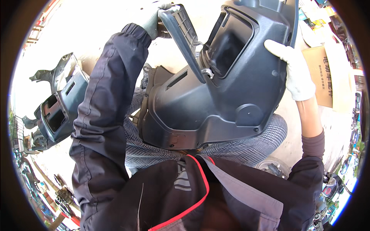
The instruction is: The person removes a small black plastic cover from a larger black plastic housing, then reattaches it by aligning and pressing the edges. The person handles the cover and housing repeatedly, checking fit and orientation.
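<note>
A large black plastic body panel (231,100), moulded in curves, rests across my lap. Its compartment opening (233,44) is uncovered. A black lid (183,50) with a ribbed inner face stands raised beside that opening, its lower end at a small metal hinge (208,73). My left hand (154,21), in a pale knitted glove, is closed round the lid's upper end. At the panel's right edge my right hand (295,69), in a white glove, grips the rim. Its thumb lies on the outer face, and the fingers are partly hidden behind the edge.
A similar dark panel (63,107) with a compartment opening stands on the floor to my left. To the right lies a brown cardboard box (318,77). A clear round object (273,167) sits near my right knee. Assorted parts line the outer edges of the view.
</note>
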Tool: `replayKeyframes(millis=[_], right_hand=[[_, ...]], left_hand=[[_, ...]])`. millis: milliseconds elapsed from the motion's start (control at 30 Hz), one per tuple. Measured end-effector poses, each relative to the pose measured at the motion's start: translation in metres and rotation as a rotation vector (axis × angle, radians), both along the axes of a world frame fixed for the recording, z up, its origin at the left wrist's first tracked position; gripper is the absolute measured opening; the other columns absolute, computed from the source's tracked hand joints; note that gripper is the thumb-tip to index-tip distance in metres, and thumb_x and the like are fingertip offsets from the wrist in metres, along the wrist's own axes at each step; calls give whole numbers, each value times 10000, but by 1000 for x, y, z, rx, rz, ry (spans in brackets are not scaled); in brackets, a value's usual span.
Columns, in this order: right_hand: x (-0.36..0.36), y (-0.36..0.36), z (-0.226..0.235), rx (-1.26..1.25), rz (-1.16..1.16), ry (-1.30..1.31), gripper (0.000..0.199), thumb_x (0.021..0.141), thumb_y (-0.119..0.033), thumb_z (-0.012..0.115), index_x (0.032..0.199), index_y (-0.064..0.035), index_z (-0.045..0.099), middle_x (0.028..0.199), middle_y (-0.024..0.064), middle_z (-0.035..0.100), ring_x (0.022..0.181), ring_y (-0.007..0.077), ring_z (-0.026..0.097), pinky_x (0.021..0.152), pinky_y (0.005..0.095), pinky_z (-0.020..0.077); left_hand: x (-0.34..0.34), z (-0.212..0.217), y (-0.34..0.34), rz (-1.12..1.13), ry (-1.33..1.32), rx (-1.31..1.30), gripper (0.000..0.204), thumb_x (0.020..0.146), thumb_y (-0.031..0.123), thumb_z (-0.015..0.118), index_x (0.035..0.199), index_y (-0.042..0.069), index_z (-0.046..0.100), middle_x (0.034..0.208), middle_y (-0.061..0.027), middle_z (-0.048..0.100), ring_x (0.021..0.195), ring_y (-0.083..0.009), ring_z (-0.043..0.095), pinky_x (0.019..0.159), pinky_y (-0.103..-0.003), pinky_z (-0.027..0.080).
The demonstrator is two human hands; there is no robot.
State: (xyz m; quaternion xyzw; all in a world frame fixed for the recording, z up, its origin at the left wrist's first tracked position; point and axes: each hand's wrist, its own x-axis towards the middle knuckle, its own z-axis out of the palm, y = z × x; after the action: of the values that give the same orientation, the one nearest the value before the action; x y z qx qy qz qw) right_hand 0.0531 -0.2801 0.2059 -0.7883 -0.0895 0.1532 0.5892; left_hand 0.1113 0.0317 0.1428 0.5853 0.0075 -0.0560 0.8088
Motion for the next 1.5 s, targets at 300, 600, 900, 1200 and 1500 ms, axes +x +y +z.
replayKeyframes(millis=[300, 600, 900, 1200, 1500], right_hand=[[-1, -11, -10, -94, 42, -134, 284, 925, -253, 537, 1101, -80, 678, 1013, 44, 667, 887, 122, 635, 787, 242, 507], [0, -8, -9, -124, 47, -152, 302, 916, -282, 557, 1109, -79, 669, 918, 38, 672, 825, 113, 639, 751, 233, 507], [8, -9, -12, -102, 60, -129, 302, 918, -303, 555, 1102, -94, 672, 901, 42, 664, 802, 124, 635, 764, 238, 505], [6, -19, -13, -159, 87, -209, 258, 909, -231, 586, 1105, -88, 673, 1019, 25, 630, 925, 100, 599, 829, 245, 479], [2, -22, -11, -360, 67, -242, 265, 939, -237, 537, 1131, -123, 681, 1116, 45, 613, 1022, 122, 581, 882, 255, 463]], left_hand=[[-81, 33, -53, 362, -836, 1289, 543, 713, 501, 748, 1008, 58, 639, 903, -129, 573, 803, -270, 572, 656, -391, 505], [-54, 43, -31, -412, -1248, 1869, 194, 847, 230, 620, 940, 60, 619, 961, -101, 583, 977, -242, 558, 916, -360, 467], [-102, -8, -8, -742, -1273, 1943, 223, 782, 185, 559, 975, 73, 551, 824, -78, 551, 791, -224, 564, 647, -342, 492], [-80, 7, -39, -891, -708, 2025, 191, 843, 172, 551, 1019, 115, 599, 791, -82, 603, 714, -238, 649, 591, -373, 520], [-57, 21, -52, -806, -737, 1877, 201, 786, 244, 604, 744, 72, 700, 639, -113, 639, 607, -264, 656, 569, -351, 537]])
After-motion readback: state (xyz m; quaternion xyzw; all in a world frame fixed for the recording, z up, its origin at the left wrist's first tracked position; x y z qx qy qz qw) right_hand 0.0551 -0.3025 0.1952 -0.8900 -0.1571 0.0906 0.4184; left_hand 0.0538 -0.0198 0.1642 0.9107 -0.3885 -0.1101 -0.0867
